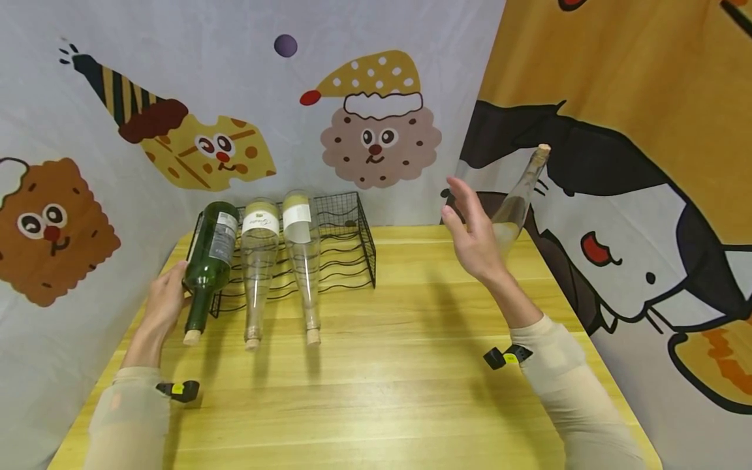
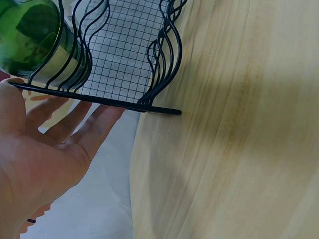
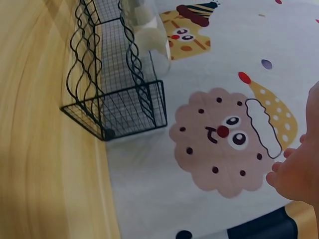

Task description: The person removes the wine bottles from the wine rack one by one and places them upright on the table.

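Observation:
My left hand [image 1: 164,297] is at the left end of a black wire bottle rack [image 1: 365,248]. In the left wrist view, its extended fingers [image 2: 102,124] touch the rack's end bar. A corked green glass bottle [image 1: 214,258] lies in the rack beside that hand, neck towards me. Two corked clear bottles, one next to the green one [image 1: 258,261] and another to its right [image 1: 302,251], lie the same way with pale labels. My right hand [image 1: 477,245] is raised, fingers extended and nothing in its grasp. Partly behind it stands a corked clear bottle [image 1: 519,202].
A light wooden table [image 1: 388,391] carries the rack near its back edge. Cloth with cartoon figures [image 1: 376,26] hangs behind and along the sides. The rack's right part holds no bottle. Each sleeve bears a small black wrist camera [image 1: 506,356].

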{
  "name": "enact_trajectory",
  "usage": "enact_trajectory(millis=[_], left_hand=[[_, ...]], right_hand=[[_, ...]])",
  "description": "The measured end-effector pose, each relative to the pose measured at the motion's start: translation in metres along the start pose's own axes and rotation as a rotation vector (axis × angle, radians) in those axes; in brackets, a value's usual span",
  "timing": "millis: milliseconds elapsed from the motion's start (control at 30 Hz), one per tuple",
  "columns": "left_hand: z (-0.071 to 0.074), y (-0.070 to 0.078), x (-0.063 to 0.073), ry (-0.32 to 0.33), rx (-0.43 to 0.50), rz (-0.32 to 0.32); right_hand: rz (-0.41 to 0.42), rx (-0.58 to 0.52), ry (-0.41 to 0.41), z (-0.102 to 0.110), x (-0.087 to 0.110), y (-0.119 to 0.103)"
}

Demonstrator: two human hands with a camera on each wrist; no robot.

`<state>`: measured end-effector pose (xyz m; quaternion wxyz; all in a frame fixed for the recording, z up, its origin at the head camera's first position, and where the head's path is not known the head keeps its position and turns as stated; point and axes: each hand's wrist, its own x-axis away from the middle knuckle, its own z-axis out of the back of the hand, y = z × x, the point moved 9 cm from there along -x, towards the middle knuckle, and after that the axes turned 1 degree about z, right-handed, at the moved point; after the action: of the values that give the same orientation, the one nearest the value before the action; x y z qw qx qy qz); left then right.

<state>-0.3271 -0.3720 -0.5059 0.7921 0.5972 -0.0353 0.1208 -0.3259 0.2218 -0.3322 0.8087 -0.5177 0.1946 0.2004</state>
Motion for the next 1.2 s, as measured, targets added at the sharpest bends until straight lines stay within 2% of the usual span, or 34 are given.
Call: enact_trajectory(millis=[133, 233, 367, 733, 967, 1200], left_hand=[[0.000, 0.002, -0.001, 0.001, 0.040, -0.022], [-0.001, 0.003, -0.001, 0.000, 0.105, -0.041], [-0.001, 0.004, -0.001, 0.000, 0.133, -0.060], [0.001, 0.000, -0.003, 0.010, 0.115, -0.065], [0.001, -0.001, -0.005, 0.015, 0.123, -0.055], [0.002, -0.003, -0.005, 0.019, 0.032, -0.025]], right_hand=[[0.007, -0.028, -0.030, -0.014, -0.001, 0.002], [0.001, -0.039, -0.056, -0.026, -0.001, 0.006], [-0.034, -0.050, -0.093, -0.042, 0.000, 0.011], [-0.152, -0.104, -0.172, -0.074, 0.002, 0.035], [-0.187, -0.122, -0.209, -0.093, 0.005, 0.047], [-0.248, -0.131, -0.238, -0.113, 0.009, 0.062]])
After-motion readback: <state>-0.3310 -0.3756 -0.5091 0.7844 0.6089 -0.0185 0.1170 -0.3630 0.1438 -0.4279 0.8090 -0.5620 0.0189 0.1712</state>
